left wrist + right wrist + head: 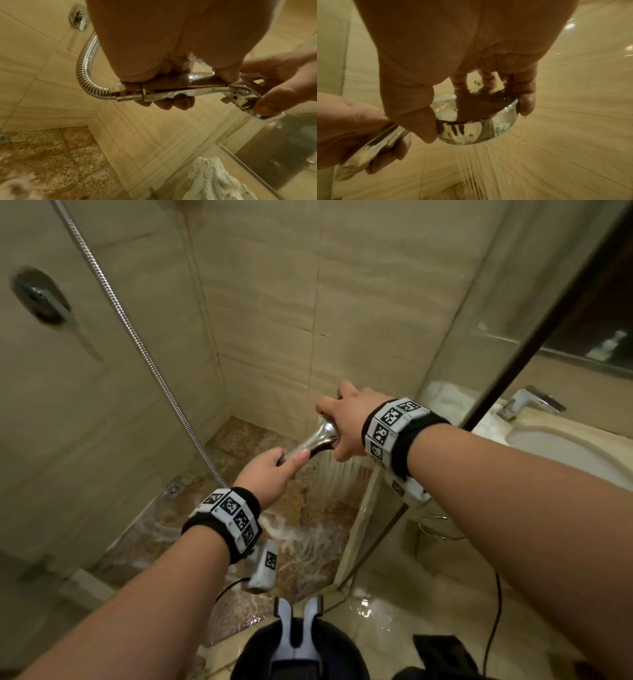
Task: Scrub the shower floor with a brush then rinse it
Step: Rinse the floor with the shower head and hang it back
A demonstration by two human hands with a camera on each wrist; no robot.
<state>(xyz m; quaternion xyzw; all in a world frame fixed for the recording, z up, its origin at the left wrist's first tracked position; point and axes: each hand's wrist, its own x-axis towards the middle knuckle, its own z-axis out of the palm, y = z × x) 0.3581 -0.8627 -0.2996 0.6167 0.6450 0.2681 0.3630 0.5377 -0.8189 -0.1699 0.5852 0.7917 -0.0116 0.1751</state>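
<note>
While water sprays from the chrome shower head (476, 129) onto the speckled shower floor (239, 440), the left hand (265, 474) grips the handle with fingers curled round it. The right hand (346, 426) clasps the round head from above, thumb and fingers on its rim. A ribbed metal hose (84, 67) runs from the handle end. Foamy water covers the floor near the drain (174, 488).

beige tiled walls (260, 302) meeting in a corner at 12 o'clock, chrome wall valve (41, 297) at 10, glass partition (479, 302) at 2, white basin (561, 453) with chrome tap (527, 402) at 3, glossy cream floor tiles (394, 611) at 5, warm dim light
</note>
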